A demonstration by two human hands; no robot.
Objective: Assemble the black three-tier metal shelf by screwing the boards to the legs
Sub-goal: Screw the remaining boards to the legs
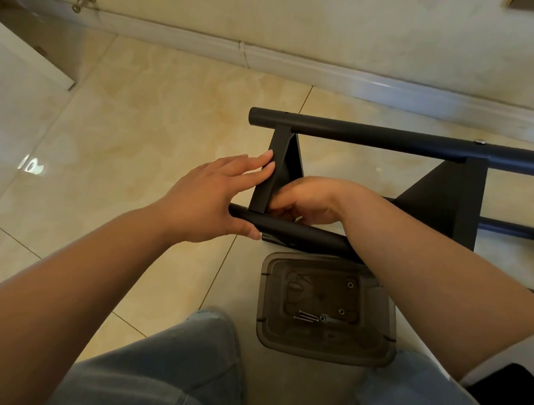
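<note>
The black shelf point(443, 191) lies on its side on the tiled floor point(141, 111) just beyond the brown tray point(323, 351) of screws point(308, 317), the left hand point(204, 199) spread flat against its end board point(279, 169) with the thumb touching the near leg point(304, 234), the right hand point(308, 201) curled behind that board, its hold hidden.

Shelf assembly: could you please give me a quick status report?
Left hand flat against end board, thumb on near leg. Right hand curled at the joint. Screws in tray. Nothing obstructing.
</note>
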